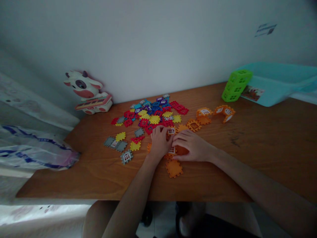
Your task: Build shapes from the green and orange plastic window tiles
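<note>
We're seemingly joining an orange window panel point(172, 150), left hand point(159, 142) and right hand point(194, 145) curled about it, can't tell if clamped; next press needs careful alignment.

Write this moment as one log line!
left hand: at orange pieces | right hand: at orange pieces | grip: unclear | back right: green tower
</note>
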